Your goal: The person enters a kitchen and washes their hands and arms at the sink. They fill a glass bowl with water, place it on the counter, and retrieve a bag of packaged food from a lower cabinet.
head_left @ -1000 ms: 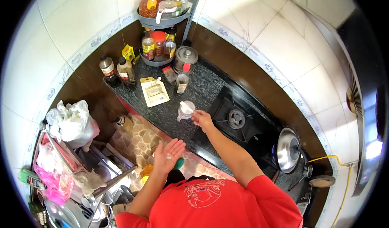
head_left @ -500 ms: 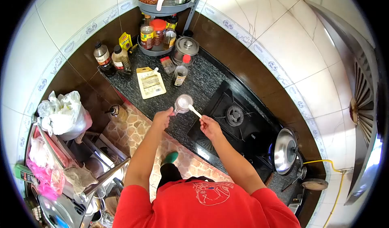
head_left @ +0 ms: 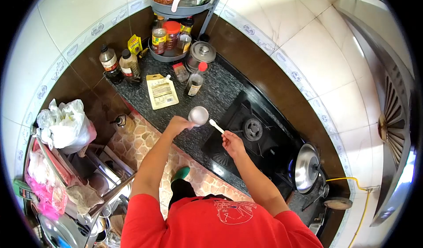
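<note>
Left hand [head_left: 178, 125] curls round one round cup [head_left: 198, 116]; right hand [head_left: 233, 144] pinches one slim white spoon [head_left: 216, 125]. Speckled counter [head_left: 224, 87] beyond!

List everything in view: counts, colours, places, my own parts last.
Counter: one, black speckled, centre
Cup: one, whitish, over counter
Spoon: one, white, beside cup
Pouch: one, cream, on counter
Red-capped bottle: one, clear, beside pouch
Black-capped bottles: two, brownish, counter's left
Rack: one, grey, back corner
Jars and bottles: several, mixed, on rack
Pot: one, grey, beside rack
Stove: one, black, counter's right
Domed lid: one, silver, stove's right end
Range hood: one, grey, far right
Hose: one, yellow, right
Bags: several, white and pink, left
Kitchenware: uncountable, mixed, lower left
Shirt: one, red, bottom
Left hand: one, bare, holding cup
Right hand: one, bare, holding spoon
</note>
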Demonstrator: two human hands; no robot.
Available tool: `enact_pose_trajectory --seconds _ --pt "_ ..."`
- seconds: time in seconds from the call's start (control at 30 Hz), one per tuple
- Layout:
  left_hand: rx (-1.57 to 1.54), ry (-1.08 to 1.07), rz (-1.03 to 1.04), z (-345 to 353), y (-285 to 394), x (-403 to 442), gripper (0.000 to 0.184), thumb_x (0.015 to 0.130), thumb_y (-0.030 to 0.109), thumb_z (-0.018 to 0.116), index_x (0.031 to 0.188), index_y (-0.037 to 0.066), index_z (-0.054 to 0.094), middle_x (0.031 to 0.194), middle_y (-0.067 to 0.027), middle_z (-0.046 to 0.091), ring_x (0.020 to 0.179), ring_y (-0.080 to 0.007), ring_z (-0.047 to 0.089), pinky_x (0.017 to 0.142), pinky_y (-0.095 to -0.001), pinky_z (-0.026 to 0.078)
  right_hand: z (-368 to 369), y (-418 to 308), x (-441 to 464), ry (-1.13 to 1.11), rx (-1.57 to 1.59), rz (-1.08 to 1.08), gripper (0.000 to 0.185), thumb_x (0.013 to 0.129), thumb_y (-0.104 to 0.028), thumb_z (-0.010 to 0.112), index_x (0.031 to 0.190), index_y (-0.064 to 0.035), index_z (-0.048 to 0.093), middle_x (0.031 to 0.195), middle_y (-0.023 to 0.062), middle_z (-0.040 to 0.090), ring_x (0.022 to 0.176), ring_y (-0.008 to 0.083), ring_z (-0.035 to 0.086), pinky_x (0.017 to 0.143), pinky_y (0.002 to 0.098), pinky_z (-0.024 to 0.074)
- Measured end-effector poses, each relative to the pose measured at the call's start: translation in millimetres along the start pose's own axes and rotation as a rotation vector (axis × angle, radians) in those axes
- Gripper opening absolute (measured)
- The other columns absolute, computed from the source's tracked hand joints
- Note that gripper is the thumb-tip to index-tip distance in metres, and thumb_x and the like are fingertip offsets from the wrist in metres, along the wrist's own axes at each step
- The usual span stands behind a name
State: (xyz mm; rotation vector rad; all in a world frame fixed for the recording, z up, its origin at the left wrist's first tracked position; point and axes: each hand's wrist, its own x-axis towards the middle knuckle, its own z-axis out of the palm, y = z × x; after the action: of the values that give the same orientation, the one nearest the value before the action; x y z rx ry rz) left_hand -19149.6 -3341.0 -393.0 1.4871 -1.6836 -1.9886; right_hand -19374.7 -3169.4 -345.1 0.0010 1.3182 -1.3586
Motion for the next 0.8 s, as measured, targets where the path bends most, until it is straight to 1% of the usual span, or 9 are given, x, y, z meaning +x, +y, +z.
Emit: enact_pose_trajectory --seconds 0.07,0.27,0.37,0.47,0.5,0.6,0.63,0.73,0.8 --pt "0.017 0.082 0.296 8.7 -25.4 11.0 0.034 0.068 0.034 0.073 0.075 0.001 0.071 0.062 -0.0067 0.064 0.055 -0.0127 0.057 0.053 -0.0275 0.044 2.7 -1.2 7.5 0.02 0.025 -0.074 0.011 0.086 -0.01 0.059 0.096 -0.0058 0.058 0.079 0.0029 0.06 0.065 0.0099 0.054 0.056 0.0227 0.0437" --pt "-0.044 0.141 0.272 13.3 -20.4 -4.8 0.027 0.07 0.029 0.071 0.077 0.003 0.071 0.066 -0.009 0.066 0.059 -0.0124 0.06 0.058 -0.0271 0.045 39.8 -12.0 25.2 0.153 -0.204 -0.253 0.017 0.084 -0.012 0.062 0.098 -0.0027 0.059 0.078 0.0039 0.062 0.063 0.0089 0.056 0.053 0.021 0.0432" --pt "0.03 0.145 0.247 12.6 -23.1 -1.4 0.026 0.07 0.028 0.07 0.077 0.003 0.071 0.065 -0.0098 0.066 0.06 -0.0128 0.06 0.059 -0.0271 0.046 58.9 -11.5 42.0 0.121 -0.627 -0.39 0.025 0.082 -0.015 0.064 0.099 0.0021 0.059 0.075 0.0038 0.063 0.062 0.0105 0.058 0.052 0.0233 0.0453" --pt "0.045 0.166 0.261 14.2 -23.9 -1.9 0.029 0.07 0.03 0.071 0.078 0.002 0.07 0.064 -0.0103 0.065 0.06 -0.0138 0.061 0.059 -0.0289 0.046 67.0 -3.6 62.0 0.104 -0.889 -0.418 0.028 0.08 -0.015 0.065 0.103 -0.0001 0.06 0.077 0.0042 0.063 0.065 0.0095 0.059 0.051 0.0219 0.0449" --pt "0.048 0.166 0.263 13.9 -20.3 -6.2 0.029 0.07 0.03 0.071 0.078 0.002 0.07 0.064 -0.0103 0.065 0.06 -0.0138 0.061 0.059 -0.0289 0.046 71.6 -7.1 58.8 0.041 -0.943 -0.371 0.042 0.08 -0.017 0.065 0.118 -0.0014 0.053 0.078 0.006 0.063 0.065 0.0104 0.059 0.051 0.0227 0.0452" --pt "0.375 0.264 0.256 16.6 1.6 -33.8 0.034 0.07 0.033 0.072 0.078 0.001 0.069 0.063 -0.0114 0.064 0.059 -0.0154 0.061 0.058 -0.0309 0.046 80.7 -14.1 27.2 -0.011 -1.005 -0.299 0.058 0.08 -0.018 0.066 0.131 -0.0032 0.041 0.081 0.0074 0.063 0.065 0.0111 0.059 0.051 0.023 0.0453" --pt "0.304 0.155 0.265 21.3 7.5 -42.7 0.036 0.071 0.035 0.071 0.078 0.0 0.069 0.063 -0.0124 0.063 0.059 -0.0163 0.061 0.059 -0.0317 0.046 73.1 -15.4 20.1 0.001 -1.02 -0.267 0.067 0.081 -0.019 0.066 0.137 -0.0038 0.032 0.084 0.0083 0.063 0.065 0.0116 0.058 0.051 0.0229 0.0446" --pt "0.077 0.018 0.316 44.1 17.4 -39.4 0.038 0.074 0.035 0.07 0.077 -0.002 0.067 0.063 -0.0099 0.064 0.059 -0.0134 0.059 0.059 -0.0304 0.045 33.1 -15.7 -9.8 -0.054 -0.911 -0.268 0.063 0.082 -0.019 0.065 0.134 -0.002 0.034 0.087 0.0086 0.062 0.067 0.0116 0.057 0.052 0.0231 0.0449" --pt "-0.154 0.219 0.313 56.1 28.5 -27.8 0.035 0.076 0.031 0.069 0.08 -0.003 0.067 0.062 -0.0026 0.063 0.061 -0.0083 0.055 0.058 -0.0275 0.043 -1.1 -11.2 -38.2 -0.066 -0.875 -0.218 0.058 0.083 -0.019 0.064 0.132 -0.0013 0.038 0.087 0.0074 0.062 0.069 0.0111 0.057 0.055 0.0233 0.0454"
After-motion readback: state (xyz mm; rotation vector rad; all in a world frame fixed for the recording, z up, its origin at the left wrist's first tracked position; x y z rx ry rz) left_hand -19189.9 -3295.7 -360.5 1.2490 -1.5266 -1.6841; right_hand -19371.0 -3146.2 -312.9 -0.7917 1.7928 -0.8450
